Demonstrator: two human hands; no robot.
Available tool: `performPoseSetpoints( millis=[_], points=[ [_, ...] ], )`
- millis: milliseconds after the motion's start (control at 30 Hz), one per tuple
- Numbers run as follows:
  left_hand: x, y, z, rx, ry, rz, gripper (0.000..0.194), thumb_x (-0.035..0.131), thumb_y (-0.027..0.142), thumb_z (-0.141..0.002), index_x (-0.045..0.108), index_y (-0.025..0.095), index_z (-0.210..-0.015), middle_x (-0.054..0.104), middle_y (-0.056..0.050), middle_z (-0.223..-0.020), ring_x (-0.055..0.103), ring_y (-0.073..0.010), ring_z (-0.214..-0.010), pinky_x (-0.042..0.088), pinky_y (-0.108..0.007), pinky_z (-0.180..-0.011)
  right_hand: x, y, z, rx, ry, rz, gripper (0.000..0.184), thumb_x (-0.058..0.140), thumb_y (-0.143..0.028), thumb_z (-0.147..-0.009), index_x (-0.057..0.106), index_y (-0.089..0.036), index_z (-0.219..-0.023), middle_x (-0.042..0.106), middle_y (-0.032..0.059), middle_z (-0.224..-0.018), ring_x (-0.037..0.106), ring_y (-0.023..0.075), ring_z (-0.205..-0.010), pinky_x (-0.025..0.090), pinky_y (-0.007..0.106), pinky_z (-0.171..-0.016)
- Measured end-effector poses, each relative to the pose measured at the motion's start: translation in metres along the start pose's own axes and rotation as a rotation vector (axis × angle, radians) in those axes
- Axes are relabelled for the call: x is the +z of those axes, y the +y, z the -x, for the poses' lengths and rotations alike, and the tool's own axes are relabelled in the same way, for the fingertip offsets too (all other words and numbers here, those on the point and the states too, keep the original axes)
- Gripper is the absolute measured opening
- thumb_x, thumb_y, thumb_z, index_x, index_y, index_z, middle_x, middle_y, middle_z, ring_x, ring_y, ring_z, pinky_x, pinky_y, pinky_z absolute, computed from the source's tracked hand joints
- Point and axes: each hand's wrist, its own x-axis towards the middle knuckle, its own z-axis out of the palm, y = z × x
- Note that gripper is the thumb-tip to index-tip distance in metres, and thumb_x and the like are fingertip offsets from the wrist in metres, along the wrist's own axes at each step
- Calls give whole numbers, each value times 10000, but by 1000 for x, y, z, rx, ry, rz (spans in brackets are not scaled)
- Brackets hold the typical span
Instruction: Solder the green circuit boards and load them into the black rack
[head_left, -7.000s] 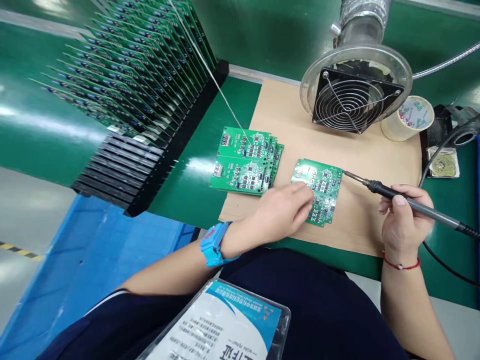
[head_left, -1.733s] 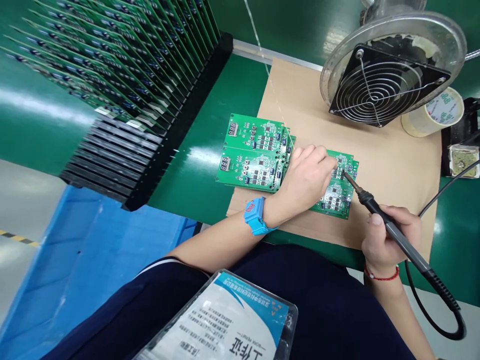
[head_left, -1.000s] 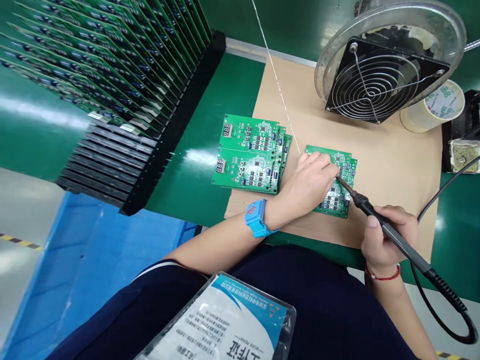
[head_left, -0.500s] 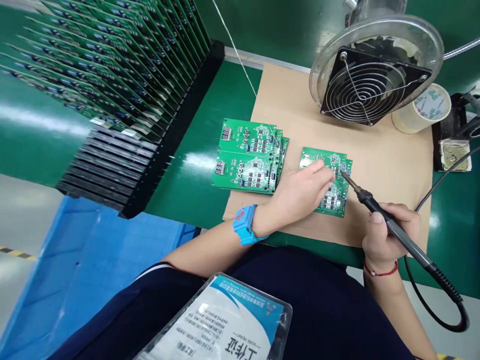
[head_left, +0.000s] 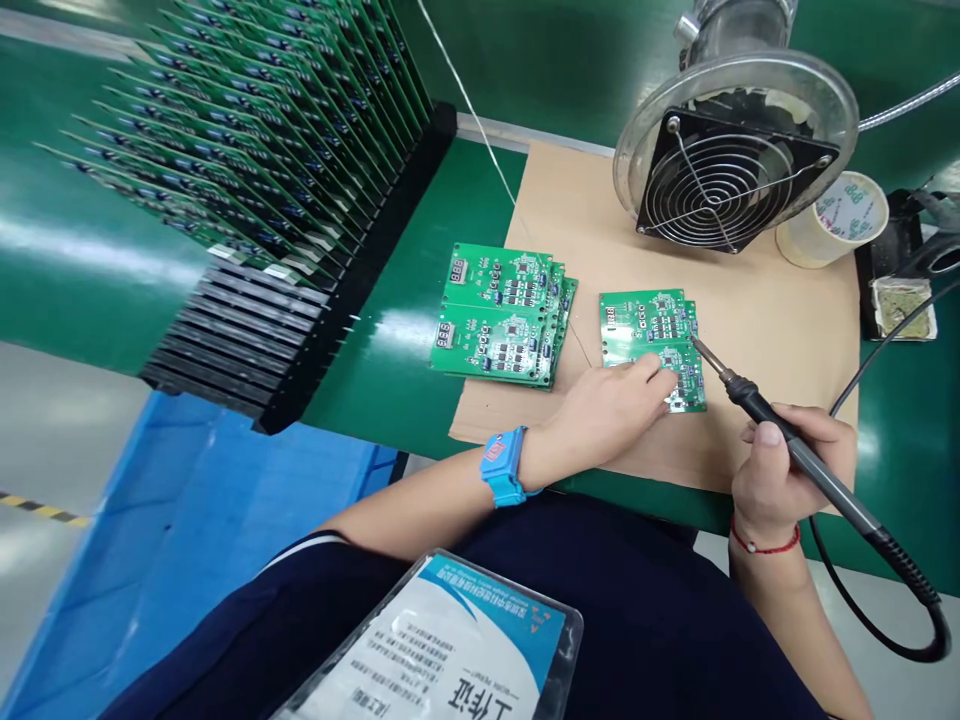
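Note:
My left hand (head_left: pixel 626 405), with a blue wrist strap (head_left: pixel 504 467), lies over the near part of a green circuit board (head_left: pixel 645 312). Its fingers are pinched together, and a thin solder wire (head_left: pixel 579 343) runs into them from the upper left; the fingertips are partly hidden. In my right hand (head_left: pixel 795 465) is a soldering iron (head_left: pixel 806 462), gripped like a pen. Its tip meets the right edge of the board, close to my left fingers; whether it touches a joint I cannot tell. Another board edge shows beneath this one.
A stack of circuit boards (head_left: pixel 491 315) sits left on the cardboard sheet (head_left: pixel 570 210). Further left, a black rack (head_left: pixel 247 315) holds many upright boards. A fume fan (head_left: pixel 709 185) stands behind, beside a tape roll (head_left: pixel 844 220) and a sponge holder (head_left: pixel 904 308). The iron's cable loops at right.
My left hand has moved nearer to me over the board, uncovering its display and upper half. The iron tip has shifted slightly right along the board's edge. The camera view has shifted a little.

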Motion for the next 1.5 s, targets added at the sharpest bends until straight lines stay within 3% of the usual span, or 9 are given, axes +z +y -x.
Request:
performPoseSetpoints(
  millis=[133, 233, 300, 567, 1000, 1200, 1500],
  points=[
    [0, -5, -4, -57, 195, 273, 146, 484, 142, -995, 524, 161, -1134, 637, -68, -1028, 618, -167, -827, 512, -305, -699, -4, -1, 3, -5, 20, 1, 182, 706, -354, -879, 665, -192, -953, 613, -14, -763, 615, 139, -588, 499, 309, -571],
    [-1, -14, -3, -90, 324, 421, 158, 440, 49, -922, 468, 203, -937, 581, -43, -943, 570, -152, -817, 495, -297, -711, -9, -4, 7, -32, -5, -13, 150, 704, -315, -878, 667, -192, -956, 605, -20, -733, 617, 143, -594, 506, 314, -578],
    [0, -18, -3, -93, 348, 427, 199, 431, 21, -880, 432, 219, -864, 545, -33, -903, 537, -149, -784, 471, -298, -690, -13, -6, 9, -68, -41, -30, 132, 695, -285, -881, 667, -191, -970, 602, -22, -720, 616, 146, -597, 501, 311, -566],
    [5, -15, -9, -8, 352, 298, 279, 423, -20, -854, 526, 194, -1000, 645, -39, -905, 570, -181, -842, 483, -317, -745, -18, -8, 14, -177, -101, 2, 103, 670, -226, -894, 670, -173, -983, 633, -5, -750, 613, 143, -630, 507, 307, -585],
    [9, -9, -17, -45, 222, 187, 318, 380, -7, -904, 597, 139, -1084, 678, -92, -984, 594, -234, -913, 512, -379, -863, -14, -9, 14, -99, -153, -24, 127, 683, -219, -888, 655, -197, -1010, 636, -2, -801, 624, 152, -679, 495, 304, -611],
    [10, -9, -17, -62, 233, 144, 334, 376, -12, -900, 613, 162, -1059, 681, -86, -974, 593, -237, -895, 508, -387, -834, -14, -7, 15, -92, -153, -33, 150, 683, -221, -887, 658, -203, -1033, 618, -10, -790, 613, 150, -671, 489, 302, -599],
    [8, -5, -18, -14, 159, 106, 316, 353, 11, -963, 623, 154, -1047, 674, -81, -943, 588, -229, -888, 488, -355, -840, -15, -10, 13, -93, -176, -14, 153, 677, -219, -894, 654, -208, -1045, 577, -30, -736, 579, 141, -621, 470, 299, -578]
  ],
)
